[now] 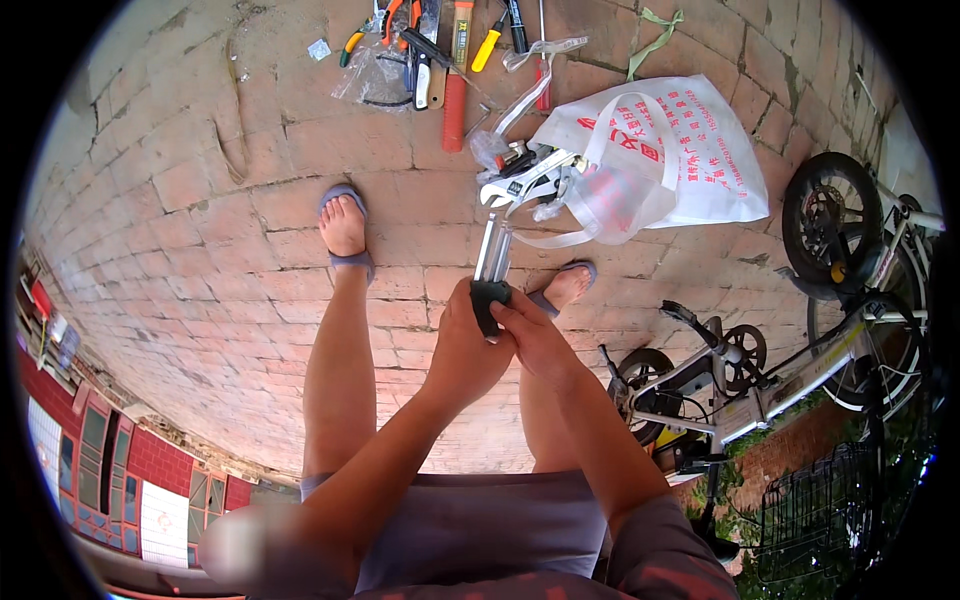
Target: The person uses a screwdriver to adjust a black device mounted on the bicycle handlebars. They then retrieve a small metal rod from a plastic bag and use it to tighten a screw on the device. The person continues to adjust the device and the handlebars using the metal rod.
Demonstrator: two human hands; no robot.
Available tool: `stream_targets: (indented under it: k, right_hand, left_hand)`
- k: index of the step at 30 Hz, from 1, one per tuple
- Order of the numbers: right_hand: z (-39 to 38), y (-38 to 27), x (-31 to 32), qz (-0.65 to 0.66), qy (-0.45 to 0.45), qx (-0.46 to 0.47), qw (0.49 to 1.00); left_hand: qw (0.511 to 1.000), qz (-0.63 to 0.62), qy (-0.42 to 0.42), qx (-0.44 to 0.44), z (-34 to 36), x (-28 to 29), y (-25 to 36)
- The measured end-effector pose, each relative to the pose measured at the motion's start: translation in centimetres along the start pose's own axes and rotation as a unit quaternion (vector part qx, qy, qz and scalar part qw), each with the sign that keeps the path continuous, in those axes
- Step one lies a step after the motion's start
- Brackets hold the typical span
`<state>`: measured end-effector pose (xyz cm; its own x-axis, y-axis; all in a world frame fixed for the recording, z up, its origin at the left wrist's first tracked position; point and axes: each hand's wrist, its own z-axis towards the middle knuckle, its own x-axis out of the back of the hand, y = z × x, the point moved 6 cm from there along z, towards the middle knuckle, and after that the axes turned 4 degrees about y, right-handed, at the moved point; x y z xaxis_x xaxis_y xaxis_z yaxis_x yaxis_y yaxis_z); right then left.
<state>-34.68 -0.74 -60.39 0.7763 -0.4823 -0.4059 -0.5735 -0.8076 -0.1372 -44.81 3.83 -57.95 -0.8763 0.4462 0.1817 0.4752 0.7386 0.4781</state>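
My left hand [462, 345] and my right hand [537, 345] meet between my legs, fingers wrapped round a black holder of silver bars [492, 262], which looks like a hex key set; its bars point away from me. Just beyond them, an adjustable wrench [510, 188] and other metal tools spill from a white plastic bag [715, 175] with red print and straps. Above, on the paving, lie an orange-handled tool [453, 120], a yellow-handled screwdriver [487, 48], pliers [393, 20] and a clear plastic bag [365, 80].
Brick paving [220, 280] surrounds my sandaled feet [342, 225]. At the right, bicycles [760, 395] lie near or against each other, with a black wheel [830, 190] close to the white bag. A red-walled building [110, 470] shows at the lower left edge.
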Motion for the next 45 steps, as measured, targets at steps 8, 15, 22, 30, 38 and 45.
stream_targets:
  k: [8, 15, 22, 30, 38, 45]
  right_hand:
    - [13.6, -7.1, 2.8, -0.211, 0.173, 0.128, 0.954]
    - [25.6, -10.6, 5.6, -0.418, 0.456, 0.246, 0.746]
    - [24.3, -10.4, 6.2, -0.415, 0.431, 0.272, 0.754]
    - [7.8, -8.6, 3.2, -0.03, 0.226, 0.207, 0.951]
    - [-5.6, -9.7, -1.7, -0.057, 0.191, 0.263, 0.944]
    - [-6.8, -7.9, -3.9, -0.199, 0.175, 0.29, 0.919]
  left_hand:
    - [0.951, -0.263, -0.033, 0.158, 2.0, 5.6, 1.5]
    - [0.879, -0.4, -0.195, 0.173, 2.0, 6.6, 3.1]
    - [0.773, -0.554, -0.249, 0.183, 1.7, 6.3, 4.0]
    - [0.695, -0.649, -0.255, 0.176, 1.8, 5.2, 4.8]
    - [0.763, -0.587, -0.175, 0.207, 1.9, 2.7, 2.9]
    - [0.673, -0.664, -0.169, 0.278, 1.6, 1.0, 1.3]
